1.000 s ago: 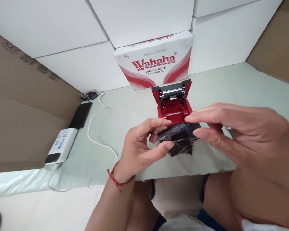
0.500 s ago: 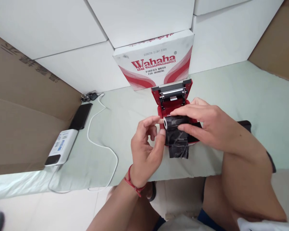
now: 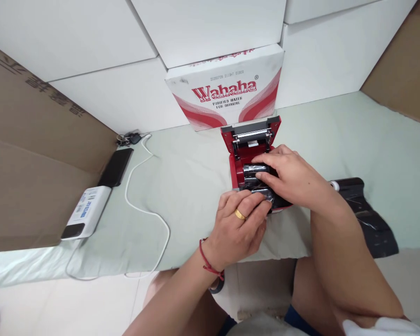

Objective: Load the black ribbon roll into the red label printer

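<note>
Head view: the left hand [image 3: 240, 221] has moved from the end of the black roll [image 3: 255, 168] to the front of the red box [image 3: 233, 170], fingers bent over black film [image 3: 262, 191]. The right hand [image 3: 289, 175] pinches the roll, now lower inside the box. Brown cardboard [image 3: 31, 177], a white cord [image 3: 150, 212], a white carton [image 3: 227, 93] and another black roll [image 3: 350, 189] sit on pale green cloth [image 3: 192, 172].

Light: bright, diffuse; shadows soft. Glare: thin white streaks on the glossy black film roll [image 3: 254, 169]. Distortion: edges stretch.
</note>
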The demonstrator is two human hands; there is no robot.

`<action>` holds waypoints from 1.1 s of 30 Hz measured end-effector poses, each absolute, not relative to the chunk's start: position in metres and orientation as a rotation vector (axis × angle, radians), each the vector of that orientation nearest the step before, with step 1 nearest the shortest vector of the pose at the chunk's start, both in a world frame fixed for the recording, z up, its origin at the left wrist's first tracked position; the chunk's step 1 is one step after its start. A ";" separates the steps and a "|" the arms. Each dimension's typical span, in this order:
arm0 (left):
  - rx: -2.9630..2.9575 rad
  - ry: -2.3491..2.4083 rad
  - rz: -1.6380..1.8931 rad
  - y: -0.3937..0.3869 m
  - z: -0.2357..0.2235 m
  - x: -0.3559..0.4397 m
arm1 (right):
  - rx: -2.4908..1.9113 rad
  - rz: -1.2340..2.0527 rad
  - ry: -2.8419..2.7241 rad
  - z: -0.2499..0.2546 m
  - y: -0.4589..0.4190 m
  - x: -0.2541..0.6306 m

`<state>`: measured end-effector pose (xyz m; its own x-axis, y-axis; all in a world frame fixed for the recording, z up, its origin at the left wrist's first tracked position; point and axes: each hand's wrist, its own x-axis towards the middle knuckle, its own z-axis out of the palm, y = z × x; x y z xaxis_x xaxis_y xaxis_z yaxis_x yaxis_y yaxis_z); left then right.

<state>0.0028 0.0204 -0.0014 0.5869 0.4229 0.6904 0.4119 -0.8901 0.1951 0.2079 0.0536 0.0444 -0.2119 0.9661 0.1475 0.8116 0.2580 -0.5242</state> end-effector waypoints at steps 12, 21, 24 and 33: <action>2.747 0.705 1.391 0.016 0.001 0.014 | -1.423 0.517 -1.963 0.041 0.055 0.211; 2.717 0.706 1.400 0.013 0.010 0.018 | -1.401 0.182 -1.393 0.042 0.056 0.225; 2.726 0.683 1.387 0.011 0.012 0.017 | -1.393 0.230 -1.584 0.038 0.058 0.221; 2.718 0.633 1.405 0.006 0.017 0.019 | -1.347 0.213 -1.669 0.058 0.044 0.227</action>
